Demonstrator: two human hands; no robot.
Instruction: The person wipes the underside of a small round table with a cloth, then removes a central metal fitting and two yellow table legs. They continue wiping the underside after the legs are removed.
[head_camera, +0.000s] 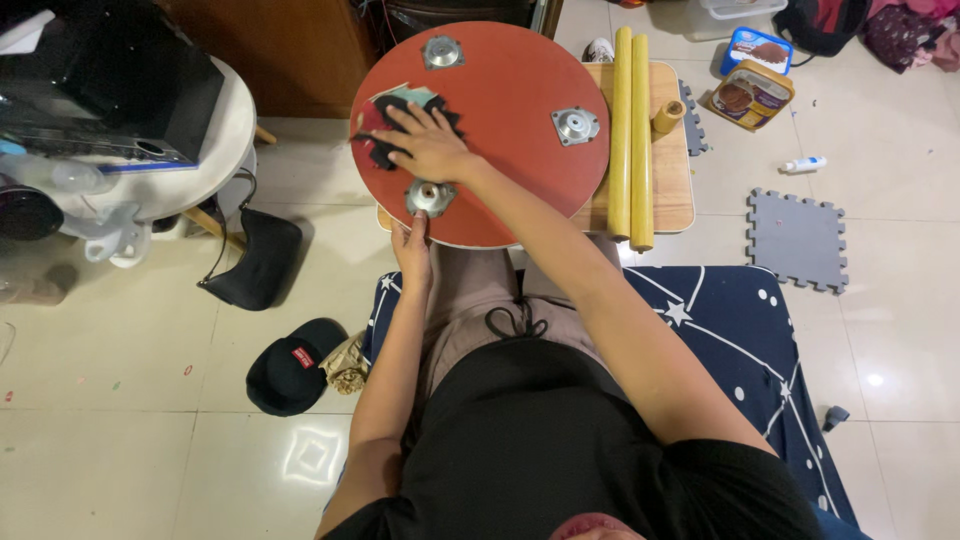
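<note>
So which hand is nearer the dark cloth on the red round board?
Right. The right hand lies on the dark cloth; the left hand grips the red round board at its near edge.

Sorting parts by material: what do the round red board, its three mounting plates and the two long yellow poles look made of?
Round red board: probably laminated wood, smooth matte face. Mounting plates: metal, shiny silver glint. Long yellow poles: likely painted wood, even matte colour; plastic possible.

I see the low wooden table (672, 190) carrying a red round tabletop (510, 90), with two yellow legs (631, 130) to its right.
</note>
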